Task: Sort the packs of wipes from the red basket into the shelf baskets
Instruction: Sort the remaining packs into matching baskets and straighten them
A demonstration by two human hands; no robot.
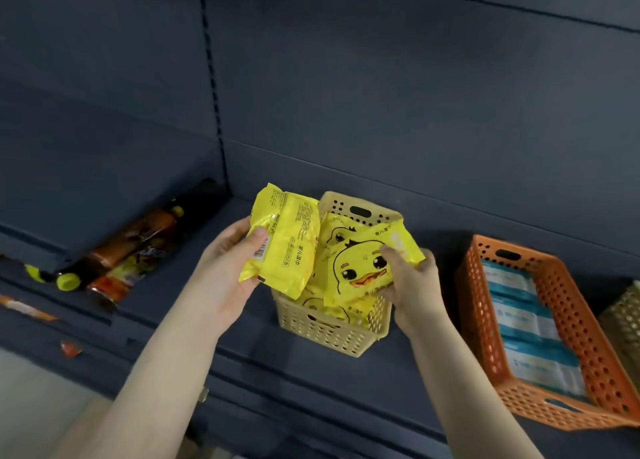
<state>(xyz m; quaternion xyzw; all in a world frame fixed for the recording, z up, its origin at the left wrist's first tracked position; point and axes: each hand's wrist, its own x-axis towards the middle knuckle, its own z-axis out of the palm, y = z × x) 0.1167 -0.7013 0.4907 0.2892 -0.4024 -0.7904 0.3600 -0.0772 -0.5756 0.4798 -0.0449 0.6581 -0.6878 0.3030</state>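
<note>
A beige perforated basket (pixel 332 330) stands on the dark shelf and holds several yellow duck-print packs of wipes. My left hand (pixel 228 261) grips one yellow pack (pixel 287 247) back side up, just above the basket's left edge. My right hand (pixel 412 285) pinches another yellow pack (pixel 363 268), duck face up, over the basket's right side, lying on the packs inside. The red basket is out of view.
An orange perforated basket (pixel 485 306) with blue-and-white packs (pixel 526 323) sits to the right on the same shelf. A tan basket (pixel 623 316) shows at the far right edge. Bottles with yellow caps (pixel 117 250) lie on the shelf to the left.
</note>
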